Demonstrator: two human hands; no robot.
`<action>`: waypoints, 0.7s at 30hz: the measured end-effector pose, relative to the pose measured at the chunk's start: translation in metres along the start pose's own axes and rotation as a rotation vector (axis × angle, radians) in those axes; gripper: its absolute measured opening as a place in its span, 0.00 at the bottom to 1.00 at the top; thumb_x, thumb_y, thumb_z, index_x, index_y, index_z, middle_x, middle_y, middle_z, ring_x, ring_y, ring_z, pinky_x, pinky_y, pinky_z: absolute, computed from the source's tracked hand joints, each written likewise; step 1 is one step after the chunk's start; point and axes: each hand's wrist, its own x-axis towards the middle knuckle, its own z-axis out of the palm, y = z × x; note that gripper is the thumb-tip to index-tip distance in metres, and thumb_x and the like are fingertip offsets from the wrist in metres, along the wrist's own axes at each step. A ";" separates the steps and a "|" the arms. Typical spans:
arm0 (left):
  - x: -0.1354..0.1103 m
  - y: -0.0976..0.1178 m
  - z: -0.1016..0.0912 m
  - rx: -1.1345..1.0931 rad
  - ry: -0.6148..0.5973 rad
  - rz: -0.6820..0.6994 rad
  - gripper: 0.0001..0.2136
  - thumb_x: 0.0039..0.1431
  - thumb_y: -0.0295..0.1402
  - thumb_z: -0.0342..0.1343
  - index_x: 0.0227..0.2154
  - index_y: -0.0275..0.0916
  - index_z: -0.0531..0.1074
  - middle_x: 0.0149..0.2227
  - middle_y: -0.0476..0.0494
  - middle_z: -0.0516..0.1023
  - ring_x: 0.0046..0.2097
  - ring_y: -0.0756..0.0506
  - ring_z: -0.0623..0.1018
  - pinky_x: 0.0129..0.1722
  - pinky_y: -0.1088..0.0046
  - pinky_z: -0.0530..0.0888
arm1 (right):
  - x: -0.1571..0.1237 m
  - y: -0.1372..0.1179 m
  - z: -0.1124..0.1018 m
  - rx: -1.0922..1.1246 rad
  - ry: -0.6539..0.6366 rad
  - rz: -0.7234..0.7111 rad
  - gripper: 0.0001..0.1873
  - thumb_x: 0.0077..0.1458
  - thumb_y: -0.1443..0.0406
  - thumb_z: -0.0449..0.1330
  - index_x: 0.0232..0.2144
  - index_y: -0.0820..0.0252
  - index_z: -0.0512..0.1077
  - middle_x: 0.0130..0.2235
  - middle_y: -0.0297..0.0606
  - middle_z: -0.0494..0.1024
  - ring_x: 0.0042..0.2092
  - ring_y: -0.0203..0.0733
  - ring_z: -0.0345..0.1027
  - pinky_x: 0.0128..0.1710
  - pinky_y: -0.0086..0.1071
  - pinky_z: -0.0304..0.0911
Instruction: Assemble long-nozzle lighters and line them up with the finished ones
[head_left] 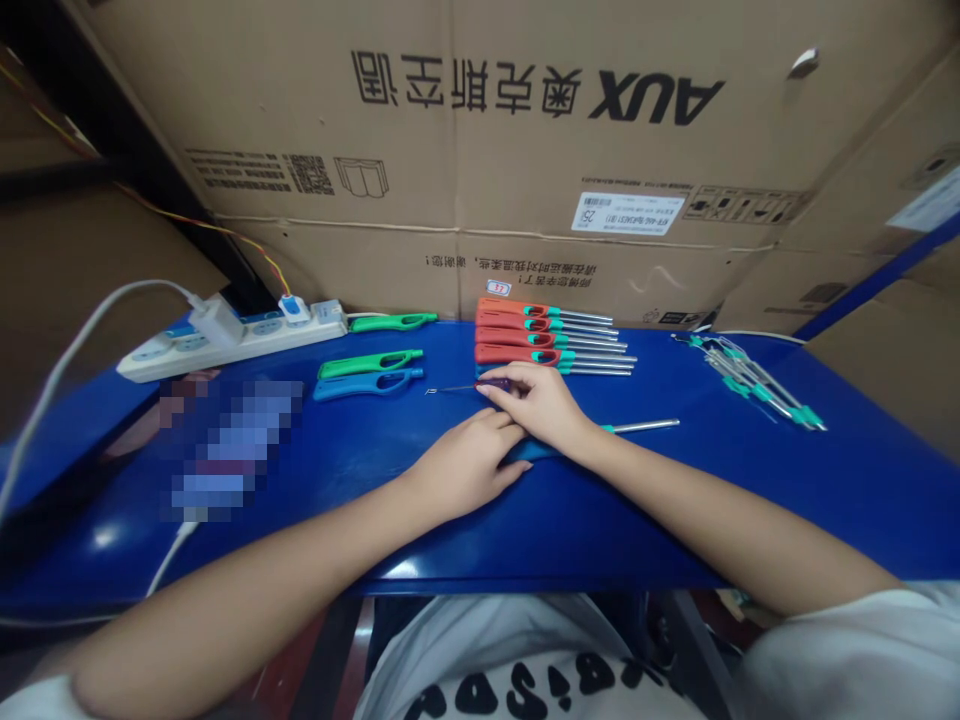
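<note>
My right hand (541, 402) is closed on a small screwdriver (480, 386) with a dark red handle, its thin shaft pointing left over the blue table (750, 480). My left hand (466, 462) lies curled over a blue-handled lighter (637, 427), whose metal tube sticks out to the right under my right wrist. The two hands touch at the table's middle. Just behind them lies a stack of several orange lighters (525, 335) with teal collars and metal tubes.
A green and a blue lighter shell (369, 373) lie to the left, another green one (392, 321) by the white power strip (232, 335). Several metal tubes with teal ends (757, 385) lie at right. Cardboard boxes (487, 150) wall the back. A blurred patch (225, 435) sits at left.
</note>
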 end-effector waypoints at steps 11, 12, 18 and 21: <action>0.002 -0.006 0.003 0.013 -0.014 -0.027 0.13 0.66 0.35 0.60 0.51 0.36 0.75 0.49 0.37 0.80 0.53 0.38 0.78 0.56 0.57 0.75 | 0.001 -0.007 -0.015 0.170 0.106 0.042 0.13 0.57 0.57 0.67 0.40 0.58 0.82 0.39 0.40 0.85 0.33 0.40 0.73 0.36 0.35 0.69; 0.003 -0.007 0.003 0.003 -0.010 -0.020 0.13 0.66 0.35 0.60 0.51 0.36 0.75 0.50 0.37 0.80 0.54 0.38 0.77 0.57 0.56 0.75 | 0.000 -0.006 -0.015 0.147 0.085 0.041 0.12 0.56 0.58 0.67 0.39 0.58 0.82 0.38 0.39 0.85 0.32 0.39 0.72 0.35 0.35 0.68; 0.003 -0.006 0.003 -0.022 0.000 0.004 0.15 0.65 0.33 0.61 0.52 0.36 0.75 0.53 0.36 0.79 0.57 0.37 0.76 0.60 0.56 0.73 | -0.003 -0.003 -0.013 0.078 0.084 0.029 0.11 0.56 0.58 0.67 0.38 0.57 0.83 0.37 0.38 0.84 0.27 0.36 0.65 0.30 0.34 0.64; 0.003 -0.007 0.003 -0.007 -0.009 -0.008 0.14 0.66 0.34 0.60 0.51 0.34 0.76 0.50 0.36 0.80 0.54 0.37 0.77 0.57 0.56 0.74 | -0.002 -0.009 -0.016 0.180 0.118 0.035 0.12 0.56 0.57 0.67 0.38 0.57 0.82 0.37 0.40 0.84 0.32 0.40 0.72 0.34 0.36 0.67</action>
